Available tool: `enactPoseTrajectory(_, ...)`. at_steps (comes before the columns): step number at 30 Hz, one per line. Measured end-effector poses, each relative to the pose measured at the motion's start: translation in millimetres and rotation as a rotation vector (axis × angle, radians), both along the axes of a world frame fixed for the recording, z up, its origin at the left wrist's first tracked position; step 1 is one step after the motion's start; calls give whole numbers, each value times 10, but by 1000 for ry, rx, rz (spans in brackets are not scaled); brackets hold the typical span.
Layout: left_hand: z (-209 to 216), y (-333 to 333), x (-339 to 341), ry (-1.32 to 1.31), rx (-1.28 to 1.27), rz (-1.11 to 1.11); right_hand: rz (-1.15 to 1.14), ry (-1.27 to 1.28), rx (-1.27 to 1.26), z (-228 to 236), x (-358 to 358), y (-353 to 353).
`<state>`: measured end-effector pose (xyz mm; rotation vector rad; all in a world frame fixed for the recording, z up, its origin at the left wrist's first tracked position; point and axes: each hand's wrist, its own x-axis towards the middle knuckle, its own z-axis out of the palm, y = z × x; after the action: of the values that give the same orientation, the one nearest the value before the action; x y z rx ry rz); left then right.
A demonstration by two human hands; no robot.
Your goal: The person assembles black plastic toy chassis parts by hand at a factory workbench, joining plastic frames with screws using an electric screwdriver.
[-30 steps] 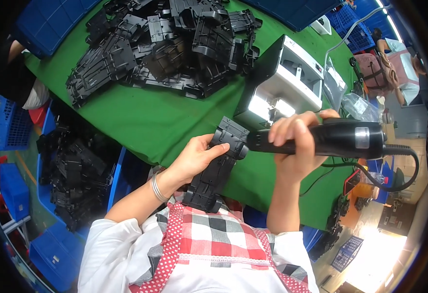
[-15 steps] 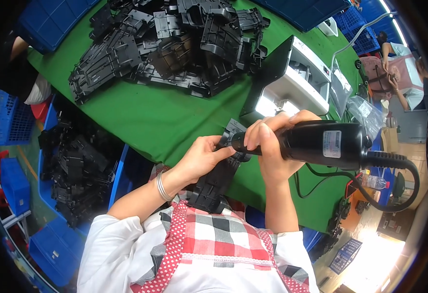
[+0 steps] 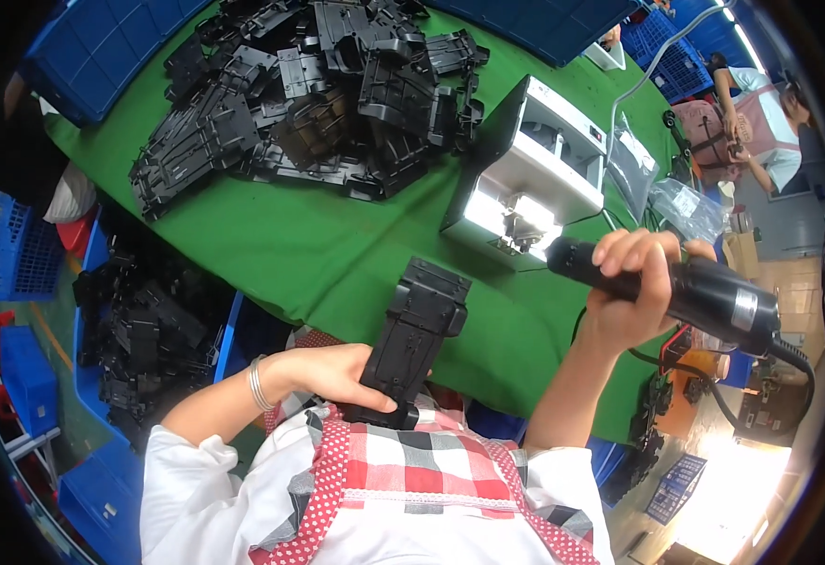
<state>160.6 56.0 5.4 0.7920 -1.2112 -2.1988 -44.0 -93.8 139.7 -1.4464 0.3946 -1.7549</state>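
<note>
My left hand [image 3: 342, 377] grips a long black moulded plastic part [image 3: 412, 330] near its lower end, thumb on top, just above my apron. Wrapped round a black corded electric screwdriver [image 3: 714, 297] is my right hand [image 3: 634, 292], out to the right. The screwdriver's front end [image 3: 573, 259] points left, at the lit front of a white and black box-shaped machine [image 3: 563, 141], which looks like a screw feeder. Whether its bit touches the machine I cannot tell. On the green cloth ahead lies a heap of similar black plastic parts [image 3: 328, 113].
A blue bin [image 3: 234, 330] full of black parts stands at the left, below the table edge. Large blue crates [image 3: 102, 56] border the far side. Clear plastic bags [image 3: 686, 212] lie right of the machine. A co-worker [image 3: 752, 122] holds something small at the far right.
My right hand has drawn the screwdriver off the plastic part and moved it right, toward the machine. My left hand has slid down to the part's lower end, and the part is turned differently.
</note>
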Motion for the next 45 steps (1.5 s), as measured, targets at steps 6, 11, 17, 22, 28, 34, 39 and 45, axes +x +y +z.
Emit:
enactPoseTrajectory(6,121,-208,45,11,174,310,-144,192,35,-254,252,-98)
enactPoseTrajectory(11,76,-438,-50,78,174,682,130,45,196,-165,148,38)
enactPoseTrajectory(17,71,-487,-149,138,168,800,311,-19,240,-266,261,380)
enactPoseTrajectory(22,91,-501,-164,90,183,760,272,18,212,-409,293,439)
enactPoseTrajectory(28,125,-482,-274,67,93,856,306,141,87,-478,338,428)
enactPoseTrajectory(34,107,-418,-289,88,126,842,444,121,157,-466,248,404)
enactPoseTrajectory(39,247,-391,-145,-51,28,756,222,-128,0,-126,-58,193)
enactPoseTrajectory(45,228,-463,-159,-2,141,797,-184,138,-67,-243,96,-90)
